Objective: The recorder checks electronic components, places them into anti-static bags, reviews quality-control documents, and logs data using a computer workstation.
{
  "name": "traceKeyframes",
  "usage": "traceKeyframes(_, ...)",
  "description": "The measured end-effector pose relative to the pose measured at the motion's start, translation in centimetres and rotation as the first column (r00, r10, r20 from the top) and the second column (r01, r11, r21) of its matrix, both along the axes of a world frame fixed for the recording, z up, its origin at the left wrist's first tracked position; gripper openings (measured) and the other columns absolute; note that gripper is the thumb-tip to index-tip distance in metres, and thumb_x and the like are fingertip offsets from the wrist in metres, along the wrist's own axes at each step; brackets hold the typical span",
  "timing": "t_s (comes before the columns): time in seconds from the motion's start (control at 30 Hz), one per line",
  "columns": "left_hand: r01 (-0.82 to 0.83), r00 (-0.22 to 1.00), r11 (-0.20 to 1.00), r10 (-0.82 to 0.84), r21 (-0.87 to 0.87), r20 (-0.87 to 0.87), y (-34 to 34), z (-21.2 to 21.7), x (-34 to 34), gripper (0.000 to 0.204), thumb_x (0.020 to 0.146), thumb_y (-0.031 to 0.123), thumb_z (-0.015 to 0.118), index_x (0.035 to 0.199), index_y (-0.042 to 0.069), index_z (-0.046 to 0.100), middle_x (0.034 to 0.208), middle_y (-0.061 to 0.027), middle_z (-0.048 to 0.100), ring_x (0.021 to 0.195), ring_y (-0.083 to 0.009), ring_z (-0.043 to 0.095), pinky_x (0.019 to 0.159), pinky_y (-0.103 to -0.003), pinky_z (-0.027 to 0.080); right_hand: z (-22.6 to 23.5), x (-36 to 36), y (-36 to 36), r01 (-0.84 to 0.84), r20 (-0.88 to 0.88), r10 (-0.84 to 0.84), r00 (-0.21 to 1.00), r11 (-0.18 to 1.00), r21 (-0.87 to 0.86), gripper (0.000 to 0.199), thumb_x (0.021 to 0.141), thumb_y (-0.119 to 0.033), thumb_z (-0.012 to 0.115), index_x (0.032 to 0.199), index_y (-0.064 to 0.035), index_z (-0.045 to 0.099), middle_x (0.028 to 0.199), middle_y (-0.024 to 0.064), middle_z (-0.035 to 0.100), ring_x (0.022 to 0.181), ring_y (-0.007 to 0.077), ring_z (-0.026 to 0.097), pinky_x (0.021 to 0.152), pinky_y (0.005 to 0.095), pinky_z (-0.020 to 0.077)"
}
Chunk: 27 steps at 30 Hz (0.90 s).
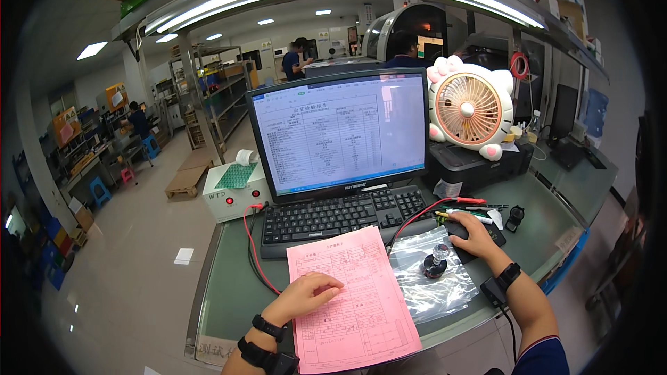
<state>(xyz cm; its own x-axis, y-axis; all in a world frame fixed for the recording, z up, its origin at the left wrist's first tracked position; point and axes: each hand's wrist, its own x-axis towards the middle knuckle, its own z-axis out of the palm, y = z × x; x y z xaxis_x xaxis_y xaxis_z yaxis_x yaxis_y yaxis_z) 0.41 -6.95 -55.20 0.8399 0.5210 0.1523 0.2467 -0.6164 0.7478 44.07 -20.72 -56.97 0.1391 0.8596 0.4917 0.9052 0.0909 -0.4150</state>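
Observation:
My left hand [309,296] lies on a stack of pink printed sheets [375,319], fingers loosely stretched out and holding nothing. The sheets, filled with tables, lean over the desk's front edge, below the black keyboard [326,217]. To their right, my right hand [474,236] curves palm down over a dark computer mouse, mostly hidden beneath it, beside a black pad [495,233]. Between the hands are clear plastic bags [424,292] with a small black-based part with a clear top [435,264] on them. The monitor [340,135] shows a table document.
A white box with red buttons [233,198] stands left of the monitor. Red and black test leads [256,250] cross the desk. Pens [486,206] lie beyond my right hand. A cat-shaped fan [469,107] sits on a black printer [479,167]. People work in the background.

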Motion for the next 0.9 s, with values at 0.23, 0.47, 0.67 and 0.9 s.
traceKeyframes(0.23,-0.168,0.974,0.981,0.181,-0.098,0.137,1.4,-0.6,-0.5,0.023,0.090,0.021,0.066,0.106,0.005,0.071,0.097,-0.0063,0.070,0.082,-0.0155,0.061,0.074,-0.027,0.049,-1.0,0.9,0.6,-0.008,-0.088,0.010,0.996,1.000,0.023,0.058,0.075,-0.021,0.075,0.127,-0.0036,0.056,0.128,0.0180,0.055,0.122,0.0337,0.053,0.105,0.0389,0.0402)
traceKeyframes(0.47,-0.522,0.823,0.853,0.495,0.026,0.278,4.7,-0.4,-3.8,0.017,0.092,0.014,0.063,0.100,0.001,0.070,0.091,-0.0042,0.070,0.081,-0.0116,0.062,0.076,-0.026,0.048,-0.2,0.6,0.9,-0.017,-0.106,0.019,0.994,1.000,0.018,0.058,0.075,-0.019,0.075,0.126,-0.0015,0.055,0.128,0.0170,0.055,0.123,0.0317,0.052,0.106,0.0378,0.0389)
traceKeyframes(0.67,-0.375,0.920,0.903,0.391,-0.212,0.038,3.0,1.4,-3.0,0.018,0.089,0.017,0.068,0.100,0.002,0.069,0.087,-0.0003,0.068,0.079,-0.0075,0.059,0.072,-0.024,0.046,-0.5,0.7,0.1,-0.004,-0.151,0.003,0.988,1.000,-0.011,0.059,0.075,-0.018,0.075,0.127,-0.0019,0.054,0.128,0.0170,0.054,0.124,0.0316,0.051,0.107,0.0379,0.0376)
traceKeyframes(0.9,-0.457,0.884,0.888,0.459,0.050,-0.084,3.4,1.4,-4.2,0.030,0.083,0.023,0.075,0.104,0.003,0.069,0.103,-0.0076,0.067,0.093,-0.0164,0.059,0.081,-0.030,0.048,-0.1,0.5,0.3,-0.021,-0.150,0.017,0.989,0.999,-0.024,0.060,0.075,-0.019,0.075,0.129,-0.0033,0.053,0.129,0.0160,0.054,0.125,0.0307,0.050,0.108,0.0377,0.0370)
